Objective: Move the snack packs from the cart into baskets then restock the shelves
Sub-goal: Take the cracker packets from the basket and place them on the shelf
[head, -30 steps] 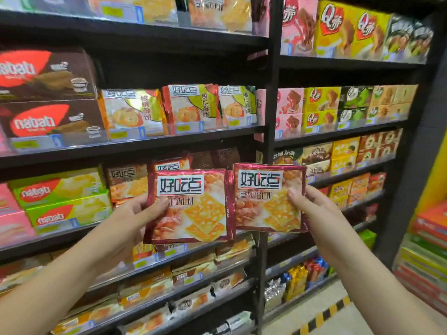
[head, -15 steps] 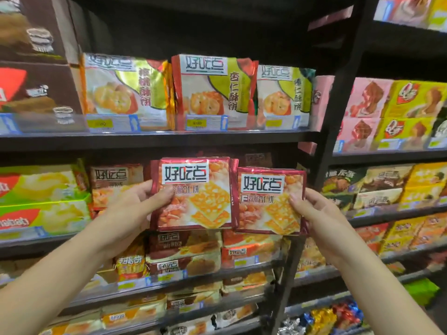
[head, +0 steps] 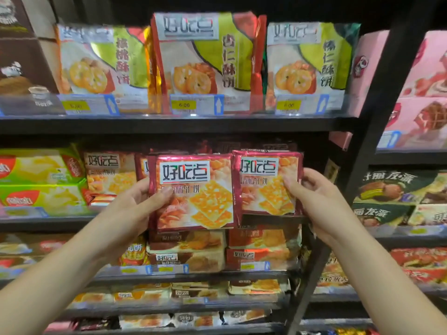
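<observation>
The left hand [head: 131, 209] holds one red snack pack [head: 193, 192] by its left edge. The right hand [head: 314, 189] holds a second red pack [head: 267, 184] by its right edge. Both packs stand upright, fronts facing the person, side by side and touching. The middle shelf [head: 48, 221] lies just behind them, so they likely go straight forward, right pack nearer

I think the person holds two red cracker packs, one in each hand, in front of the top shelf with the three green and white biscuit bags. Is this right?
Not quite. The left hand and the right hand each hold a red cracker pack, but the head view shows them in front of the shelf below, not the one with the three green and white biscuit bags.
</observation>
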{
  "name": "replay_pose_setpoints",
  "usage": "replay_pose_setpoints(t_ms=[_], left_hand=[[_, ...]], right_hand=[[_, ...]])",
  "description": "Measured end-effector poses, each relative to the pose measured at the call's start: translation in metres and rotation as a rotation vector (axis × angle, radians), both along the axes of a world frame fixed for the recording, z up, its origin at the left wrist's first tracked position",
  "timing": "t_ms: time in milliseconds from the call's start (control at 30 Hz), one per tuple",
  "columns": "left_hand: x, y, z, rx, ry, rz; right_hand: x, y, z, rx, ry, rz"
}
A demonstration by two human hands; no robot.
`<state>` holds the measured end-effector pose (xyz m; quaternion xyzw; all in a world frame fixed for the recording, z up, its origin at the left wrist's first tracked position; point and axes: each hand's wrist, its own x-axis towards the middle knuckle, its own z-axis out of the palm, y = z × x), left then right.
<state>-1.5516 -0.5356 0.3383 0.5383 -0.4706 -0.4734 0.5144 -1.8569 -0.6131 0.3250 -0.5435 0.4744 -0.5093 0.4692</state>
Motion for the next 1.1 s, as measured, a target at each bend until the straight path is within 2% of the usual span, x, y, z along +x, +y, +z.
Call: replay_pose_setpoints(t_ms=[233,500,633,767,933,1100], left_hand=[[-0.019,-0.020,-0.026,-0.069,0.031,0.128],[-0.016,-0.043,-0.043,-0.067,0.012,0.177],[-0.015,-0.050,-0.041,-0.071,0.012,0.212],[-0.016,-0.052,-0.039,-0.069,-0.008,0.224],[-0.017,-0.051,-0.037,-0.059,-0.013,0.216],[-0.016,-0.052,-0.033,-0.049,0.007,0.200]], right_hand=[[-0.001,-0.046,-0.013,-0.021,0.021,0.017],[0.002,-0.074,-0.029,0.025,-0.001,0.013],[0.001,-0.088,-0.028,0.021,0.013,-0.045],[0.008,-0.111,-0.024,0.017,0.127,-0.154],[0.032,-0.149,-0.021,0.149,0.070,-0.208],[0.051,-0.170,-0.016,0.248,0.273,-0.183]])
